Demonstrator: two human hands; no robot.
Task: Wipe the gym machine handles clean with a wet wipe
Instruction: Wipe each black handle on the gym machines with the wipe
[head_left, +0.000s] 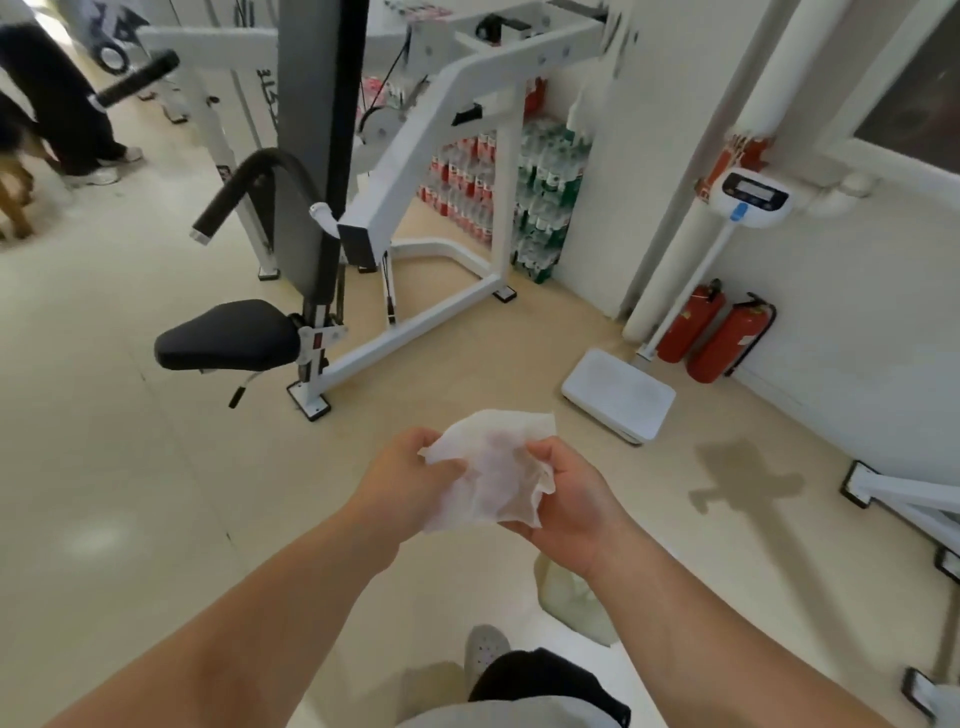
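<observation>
The left hand (410, 478) and right hand (566, 499), grips pinching a thin, crumpled, translucent white wet wipe (488, 467); curved black padded handle (234, 191) beyond.

The pale, glossy floor (130, 467) carries a white gym machine (410, 328) at 12 o'clock, standing on flat black-edged feet. Behind it, near 1 o'clock, packs of bottled water (540, 208) are stacked against the wall. At 2 o'clock a white scale platform (618, 397) lies flat, with two red fire extinguishers (727, 338) just beside it. A dark patch (743, 478) marks the floor at 3 o'clock, near another white frame (883, 491). At 6 o'clock sits a grey shoe (485, 649).
</observation>
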